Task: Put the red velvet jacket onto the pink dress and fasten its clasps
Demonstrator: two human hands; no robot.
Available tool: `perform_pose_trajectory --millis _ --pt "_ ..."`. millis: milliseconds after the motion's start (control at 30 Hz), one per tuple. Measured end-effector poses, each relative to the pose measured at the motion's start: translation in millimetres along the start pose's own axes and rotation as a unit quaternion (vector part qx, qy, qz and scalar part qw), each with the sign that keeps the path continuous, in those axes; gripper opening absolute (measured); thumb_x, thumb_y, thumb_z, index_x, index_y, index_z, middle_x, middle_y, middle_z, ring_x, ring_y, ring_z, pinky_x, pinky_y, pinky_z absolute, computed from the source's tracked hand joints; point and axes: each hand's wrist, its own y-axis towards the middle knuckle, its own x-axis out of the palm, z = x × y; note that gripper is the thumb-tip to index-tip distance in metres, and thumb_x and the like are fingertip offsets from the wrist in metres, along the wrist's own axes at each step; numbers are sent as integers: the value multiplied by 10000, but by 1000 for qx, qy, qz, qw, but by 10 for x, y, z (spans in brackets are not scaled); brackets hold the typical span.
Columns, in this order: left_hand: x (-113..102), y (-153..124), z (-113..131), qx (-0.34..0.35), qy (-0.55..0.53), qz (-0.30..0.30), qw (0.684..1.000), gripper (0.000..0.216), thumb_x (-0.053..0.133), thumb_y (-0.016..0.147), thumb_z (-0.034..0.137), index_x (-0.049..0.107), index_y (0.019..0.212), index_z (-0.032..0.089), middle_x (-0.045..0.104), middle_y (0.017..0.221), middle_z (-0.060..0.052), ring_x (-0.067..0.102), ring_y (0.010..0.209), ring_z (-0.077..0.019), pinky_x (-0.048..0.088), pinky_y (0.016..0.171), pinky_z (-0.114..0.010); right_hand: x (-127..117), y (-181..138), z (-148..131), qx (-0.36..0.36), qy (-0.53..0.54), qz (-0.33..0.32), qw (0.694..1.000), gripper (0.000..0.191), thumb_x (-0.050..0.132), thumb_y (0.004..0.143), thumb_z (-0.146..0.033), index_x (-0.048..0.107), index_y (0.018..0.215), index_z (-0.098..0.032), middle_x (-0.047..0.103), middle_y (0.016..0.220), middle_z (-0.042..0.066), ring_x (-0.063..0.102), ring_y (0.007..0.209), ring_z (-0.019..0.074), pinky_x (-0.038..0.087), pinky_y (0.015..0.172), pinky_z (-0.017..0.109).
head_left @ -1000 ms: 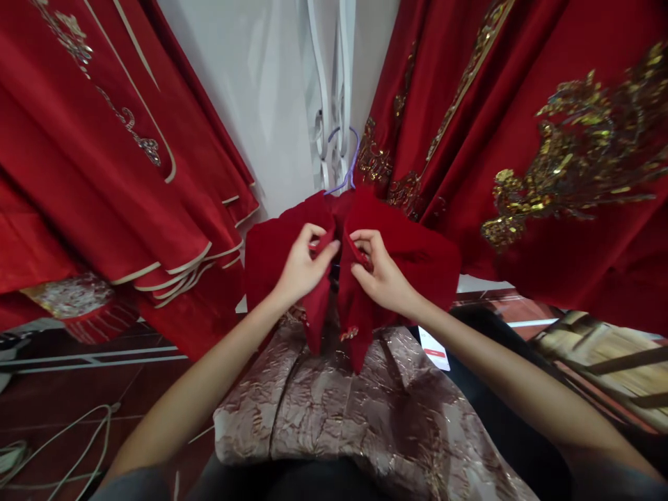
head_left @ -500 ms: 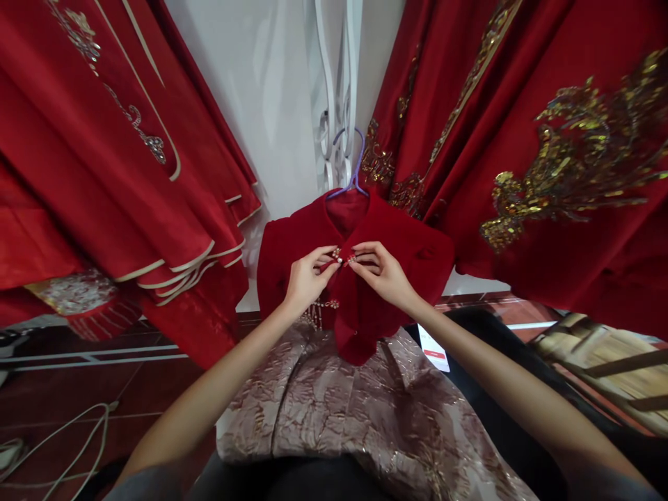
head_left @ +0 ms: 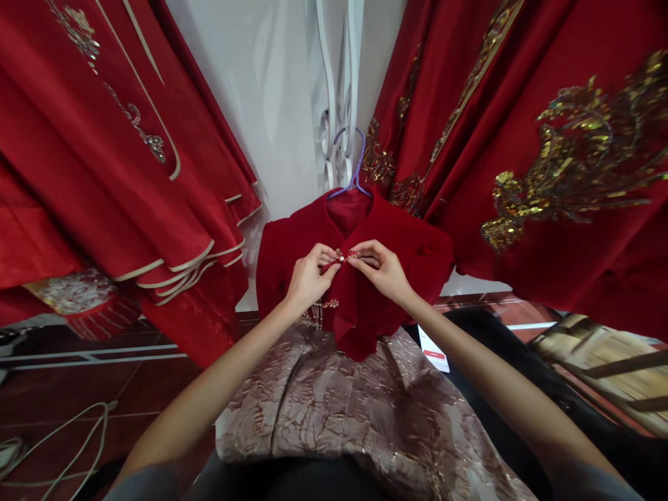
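A short red jacket [head_left: 386,299] hangs from a purple hanger [head_left: 359,167] in front of me. At its upper front, my left hand [head_left: 312,273] pinches the edge that carries a pearl button [head_left: 342,258] and a beaded ornament. My right hand [head_left: 383,270] is closed on the opposite front edge, its fingertips almost meeting the left ones. What exactly lies between the right fingertips is partly hidden. Below the left hand, a second beaded fastener [head_left: 330,304] with hanging bead strands sits on the jacket. Pinkish brocade fabric [head_left: 323,403] hangs or lies beneath the jacket.
Red garments with pale piping [head_left: 156,229] hang at the left. A red garment with gold sequins [head_left: 547,181] hangs at the right. White scrolled metalwork [head_left: 351,69] stands behind the hanger. A lit phone screen [head_left: 434,353] shows beside my right forearm; a white cable [head_left: 86,417] lies on the floor.
Both hands stay at the jacket's upper front. The fingertips have drawn slightly closer around the pearl button, and the jacket's lower front edge has shifted a little.
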Motion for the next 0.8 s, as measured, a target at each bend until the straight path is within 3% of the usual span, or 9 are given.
perform_pose_trajectory --millis 267,400,533,800 --pt "-20 39 140 63 165 -63 982 99 543 830 163 580 910 210 707 894 -28 669 791 -172 488 707 -279 30 -40 -45 -31 -32 23 999 177 678 826 -311 620 960 -210 675 965 30 664 916 152 551 875 324" --pt "-53 12 171 49 171 -70 982 145 594 816 245 600 960 231 718 894 -7 668 742 -157 483 641 -245 41 -65 -58 -39 -33 30 998 157 677 830 -313 642 938 -205 683 950 30 675 918 160 558 880 335" --pt "-61 28 184 55 186 -69 979 167 572 858 375 633 892 223 717 827 -8 668 705 -154 489 627 -241 39 -78 -41 -34 -15 37 999 181 683 827 -325 676 967 -210 696 992 41 680 956 173 555 908 347" --pt "-49 88 230 63 187 -80 977 129 591 820 299 661 881 209 726 819 -23 682 732 -164 524 660 -248 -13 -47 -34 14 35 26 999 270 765 741 -328 684 971 -214 727 984 37 698 928 182 562 905 350"
